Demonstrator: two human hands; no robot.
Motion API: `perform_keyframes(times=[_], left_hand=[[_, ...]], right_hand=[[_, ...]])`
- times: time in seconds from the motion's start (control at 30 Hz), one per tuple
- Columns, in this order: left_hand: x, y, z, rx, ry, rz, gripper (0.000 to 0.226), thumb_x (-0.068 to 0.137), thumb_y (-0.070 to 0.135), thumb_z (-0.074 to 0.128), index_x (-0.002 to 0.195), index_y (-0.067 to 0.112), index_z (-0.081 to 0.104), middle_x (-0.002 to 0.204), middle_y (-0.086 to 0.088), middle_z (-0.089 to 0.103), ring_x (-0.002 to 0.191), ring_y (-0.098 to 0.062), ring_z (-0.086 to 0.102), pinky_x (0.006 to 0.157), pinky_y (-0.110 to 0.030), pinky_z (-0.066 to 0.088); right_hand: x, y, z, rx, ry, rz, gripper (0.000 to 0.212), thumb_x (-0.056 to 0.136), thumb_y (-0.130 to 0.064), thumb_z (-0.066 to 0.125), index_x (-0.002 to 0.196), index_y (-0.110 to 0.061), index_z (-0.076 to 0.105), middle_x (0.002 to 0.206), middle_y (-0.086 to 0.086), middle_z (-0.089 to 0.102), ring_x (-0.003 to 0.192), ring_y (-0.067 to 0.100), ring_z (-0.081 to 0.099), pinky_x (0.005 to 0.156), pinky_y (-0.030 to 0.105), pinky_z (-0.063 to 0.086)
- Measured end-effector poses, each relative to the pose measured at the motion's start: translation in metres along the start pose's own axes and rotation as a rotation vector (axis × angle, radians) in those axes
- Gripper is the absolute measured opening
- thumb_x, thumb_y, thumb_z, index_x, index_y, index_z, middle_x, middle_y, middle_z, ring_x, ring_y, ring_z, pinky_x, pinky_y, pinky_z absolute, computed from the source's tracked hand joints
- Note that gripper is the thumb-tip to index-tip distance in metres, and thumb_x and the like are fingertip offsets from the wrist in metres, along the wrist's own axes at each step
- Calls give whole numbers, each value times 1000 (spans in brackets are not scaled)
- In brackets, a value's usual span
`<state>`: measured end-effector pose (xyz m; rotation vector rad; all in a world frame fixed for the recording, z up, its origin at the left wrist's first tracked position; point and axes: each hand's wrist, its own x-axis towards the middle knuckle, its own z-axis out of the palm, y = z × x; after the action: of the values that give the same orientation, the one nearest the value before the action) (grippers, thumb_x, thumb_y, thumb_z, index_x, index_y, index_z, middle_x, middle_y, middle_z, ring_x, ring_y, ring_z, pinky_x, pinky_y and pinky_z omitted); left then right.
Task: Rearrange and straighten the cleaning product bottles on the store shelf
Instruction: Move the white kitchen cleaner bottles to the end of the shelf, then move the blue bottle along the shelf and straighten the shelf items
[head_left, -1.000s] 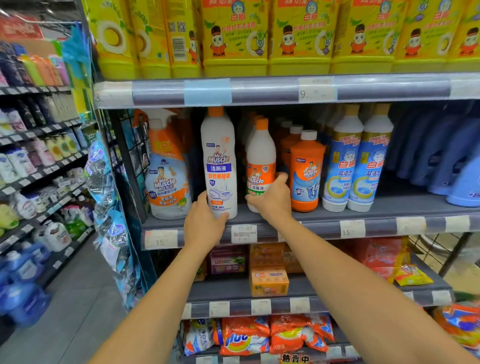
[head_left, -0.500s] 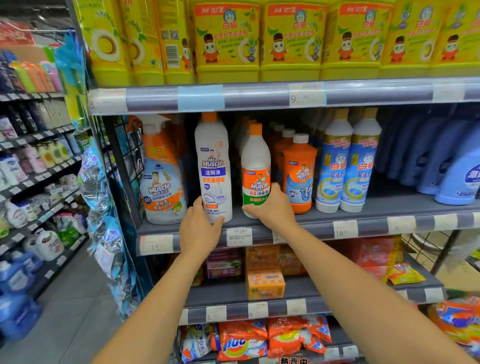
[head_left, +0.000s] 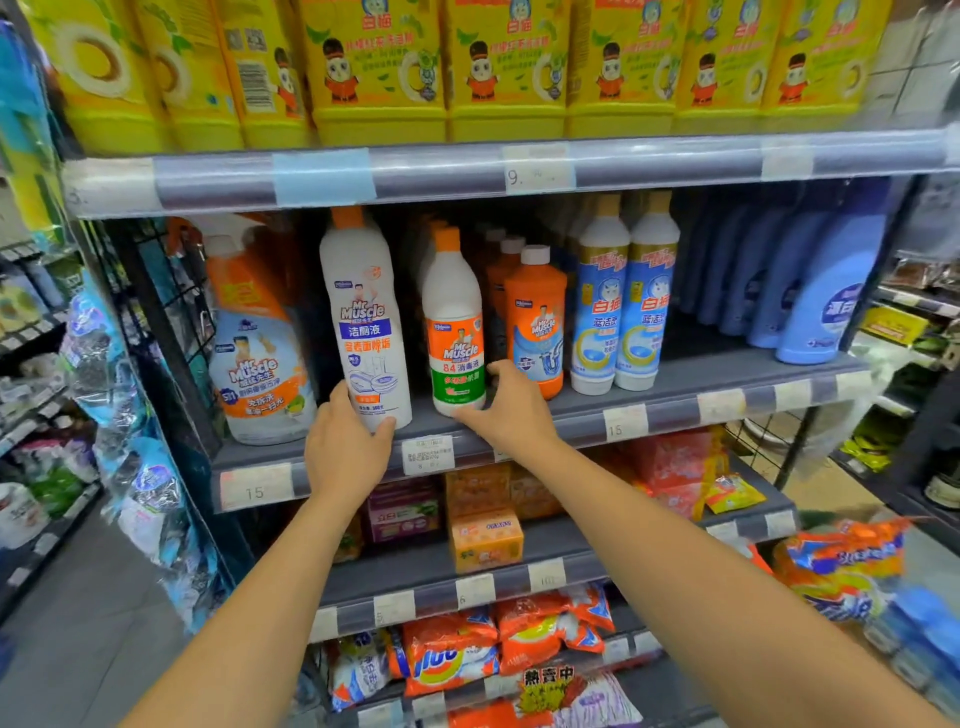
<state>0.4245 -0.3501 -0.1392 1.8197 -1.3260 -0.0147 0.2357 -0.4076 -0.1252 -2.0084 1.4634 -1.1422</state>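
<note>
A tall white toilet cleaner bottle (head_left: 363, 317) with an orange cap stands near the front of the grey middle shelf (head_left: 727, 402), leaning slightly left. My left hand (head_left: 345, 449) grips its base. Right of it stands a shorter white disinfectant bottle (head_left: 454, 332) with an orange and green label, and my right hand (head_left: 511, 410) holds its lower right side. An orange drain cleaner bottle (head_left: 537, 322) stands just right of that, with more orange bottles behind it. A spray bottle (head_left: 257, 348) stands at the shelf's left end.
Two blue-labelled white bottles (head_left: 623, 306) and blue detergent jugs (head_left: 826, 291) fill the shelf's right part. Yellow bottles (head_left: 509, 73) line the shelf above. Soap boxes (head_left: 485, 540) and powder bags (head_left: 452, 660) lie below. An aisle floor (head_left: 88, 623) runs along the left.
The view has shifted closer and slightly right. Both hands stay on their bottles; the disinfectant bottle's label now faces front more fully.
</note>
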Motion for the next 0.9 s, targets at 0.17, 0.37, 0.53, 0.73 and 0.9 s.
perform_keyframes(times=[0.17, 0.37, 0.53, 0.73, 0.9], left_hand=[[-6, 8, -3, 25, -25, -15, 50, 84, 29, 67, 126, 17, 45, 122, -10, 60, 109, -29, 57, 83, -44, 49], [-37, 36, -8, 391, -37, 3, 52, 81, 35, 64, 124, 9, 48, 117, -16, 61, 106, -36, 54, 86, -44, 46], [-91, 103, 20, 537, -145, 188, 55, 84, 41, 60, 130, 13, 50, 126, -12, 56, 117, -32, 48, 95, -42, 42], [-150, 205, 87, 527, -447, 265, 56, 84, 45, 56, 134, 23, 49, 128, -6, 55, 120, -28, 50, 95, -40, 44], [-182, 283, 143, 500, -515, 304, 56, 85, 45, 56, 136, 23, 48, 134, -5, 53, 123, -26, 49, 98, -41, 43]], right_hand=[[-16, 27, -21, -354, -133, -179, 53, 86, -44, 61, 129, -14, 50, 126, 8, 54, 115, 27, 49, 97, 40, 41], [-30, 49, -57, -472, -310, -337, 64, 89, -41, 56, 145, -17, 36, 145, 9, 40, 134, 28, 32, 110, 41, 29], [-50, 76, -112, -434, -403, -333, 64, 89, -37, 60, 144, -16, 35, 151, 10, 29, 138, 27, 27, 108, 42, 35], [-72, 154, -219, -499, -474, -250, 58, 85, -35, 60, 137, -16, 44, 135, 9, 43, 122, 30, 46, 96, 42, 45], [-77, 221, -316, -562, -438, -112, 45, 83, -37, 60, 119, -11, 52, 121, 13, 49, 109, 31, 48, 87, 42, 47]])
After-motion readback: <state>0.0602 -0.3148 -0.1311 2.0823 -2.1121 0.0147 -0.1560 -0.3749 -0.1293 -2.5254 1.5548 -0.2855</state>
